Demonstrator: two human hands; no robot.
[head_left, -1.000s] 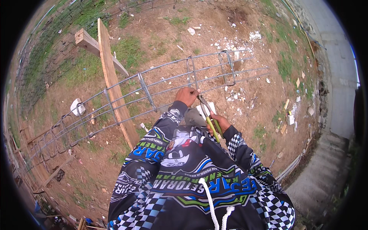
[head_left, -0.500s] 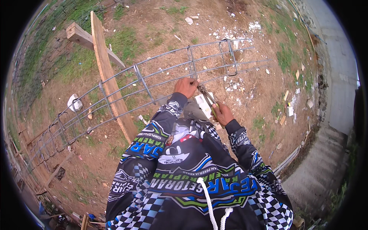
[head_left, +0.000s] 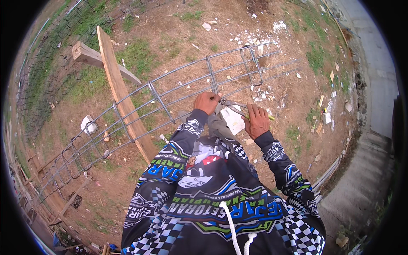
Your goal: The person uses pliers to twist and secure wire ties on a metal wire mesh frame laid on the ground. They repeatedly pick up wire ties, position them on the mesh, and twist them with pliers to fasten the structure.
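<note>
A long steel rebar cage [head_left: 212, 75] with rectangular stirrups stretches from the lower left to the upper right. My left hand [head_left: 206, 103] is closed at the near bar, beside the foot of a stirrup; what its fingers pinch is too small to make out. Just right of these fingers are the jaws of a pair of pincers [head_left: 231, 103], at the bar and stirrup joint. My right hand [head_left: 257, 122] is wrapped over the pincers' yellow-green handles, which point right. Whether the jaws grip a wire cannot be seen.
A wooden plank [head_left: 117, 80] crosses under the cage on the left, with a squared timber [head_left: 91, 55] behind it. White rubble [head_left: 89, 124] and pale scraps lie on the dry ground. A concrete strip [head_left: 380, 85] runs along the right. Wire mesh [head_left: 38, 85] lies far left.
My right hand has moved right and slightly away from me. With it, the pincers have swung from pointing toward me to lying more sideways. My left hand stays at the joint.
</note>
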